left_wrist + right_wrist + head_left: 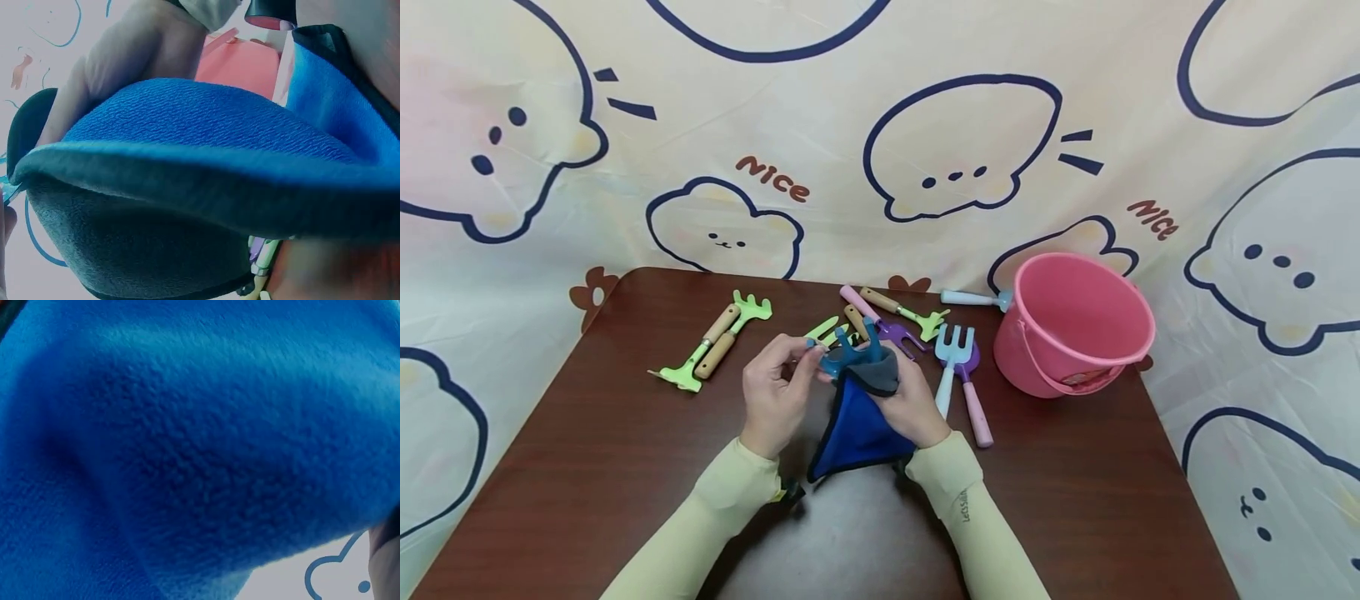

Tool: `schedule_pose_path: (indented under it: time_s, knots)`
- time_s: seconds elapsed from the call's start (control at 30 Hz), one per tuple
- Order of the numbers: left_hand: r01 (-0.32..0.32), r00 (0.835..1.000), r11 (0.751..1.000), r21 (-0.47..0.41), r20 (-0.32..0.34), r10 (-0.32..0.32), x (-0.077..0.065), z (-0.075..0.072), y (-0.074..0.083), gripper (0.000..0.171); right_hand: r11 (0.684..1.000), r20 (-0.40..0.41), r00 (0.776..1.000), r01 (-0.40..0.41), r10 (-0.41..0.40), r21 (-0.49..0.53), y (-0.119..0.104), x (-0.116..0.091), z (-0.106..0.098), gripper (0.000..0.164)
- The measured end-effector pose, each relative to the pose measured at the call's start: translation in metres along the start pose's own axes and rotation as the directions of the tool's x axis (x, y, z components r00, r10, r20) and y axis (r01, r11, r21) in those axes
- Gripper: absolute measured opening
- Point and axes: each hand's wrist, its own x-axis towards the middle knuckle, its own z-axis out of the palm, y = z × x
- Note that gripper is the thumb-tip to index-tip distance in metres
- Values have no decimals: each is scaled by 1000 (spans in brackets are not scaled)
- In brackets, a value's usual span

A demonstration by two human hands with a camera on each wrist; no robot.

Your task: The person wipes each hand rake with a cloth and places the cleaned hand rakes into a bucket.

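Over the middle of the table my left hand (775,392) pinches the left end of a blue toy garden rake (856,352) between thumb and fingers. My right hand (919,400) grips a blue cloth (859,429) with a grey underside and dark edging, its grey fold bunched against the rake's head. The cloth's loose corner hangs down toward me. Blue cloth (187,119) fills much of the left wrist view, folded over its grey side. In the right wrist view the cloth (225,437) covers nearly everything. The rake's handle is hidden behind cloth and hand.
A pink bucket (1022,354) stands at the right. Beside it lie a light blue fork (955,350), a purple-headed tool with a pink handle (976,412) and a light blue handle (966,297). Two green rakes with wooden handles (718,350) lie left; several tools lie behind my hands.
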Motion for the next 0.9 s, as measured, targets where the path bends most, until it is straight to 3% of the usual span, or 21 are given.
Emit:
schedule_pose_path:
  time_s: [0.23, 0.37, 0.57, 0.7, 0.9]
  knots:
    - [-4, 1000, 1000, -22, -22, 4, 3, -3, 2, 5, 1000, 110, 994, -24, 26, -20, 2, -4, -2, 42]
    - [23, 998, 999, -47, -52, -26, 4, -5, 3, 8, 999, 179, 983, -33, 30, 15, 2, -4, -1, 47]
    - [35, 996, 996, -78, -85, -41, 6, -8, 2, 4, 999, 232, 973, -31, 21, 40, 5, -4, -2, 35]
    - [32, 992, 995, -92, -122, -43, 10, -11, 2, 10, 999, 260, 966, -9, -4, 47, 7, -1, -4, 31]
    - [38, 984, 992, -122, -169, -59, 16, -21, 4, 14, 998, 310, 950, -49, 35, 40, 11, -1, -4, 31]
